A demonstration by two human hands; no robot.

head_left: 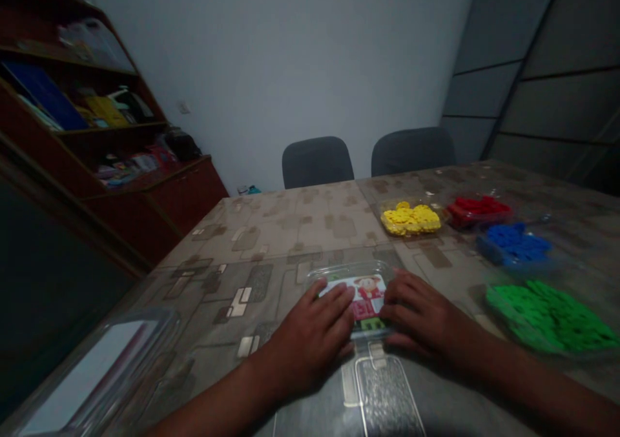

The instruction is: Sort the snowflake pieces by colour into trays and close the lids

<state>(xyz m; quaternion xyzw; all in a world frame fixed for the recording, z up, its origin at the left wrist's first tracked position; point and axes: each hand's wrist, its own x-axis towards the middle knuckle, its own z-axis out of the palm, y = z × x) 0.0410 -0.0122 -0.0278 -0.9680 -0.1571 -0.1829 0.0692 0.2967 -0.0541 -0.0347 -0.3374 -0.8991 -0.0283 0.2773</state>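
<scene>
A clear plastic container (349, 270) with a picture card (371, 288) lies on the table in front of me. The card shows a cartoon figure in a hat and a pink patch, with green pieces visible around it. My left hand (317, 327) grips the container from the left, its fingers resting across the card. At the right edge, my right hand (419, 314) is curled against the same container, fingertips by the card. Both thumbs are low, near the container's front edge.
To the right stand clear tubs of yellow pieces (411, 219), red pieces (479, 210), blue pieces (516, 243) and green pieces (552, 317). Another clear container (97, 372) with a white sheet lies at left. Two grey chairs (317, 162) stand behind the patterned table (281, 227).
</scene>
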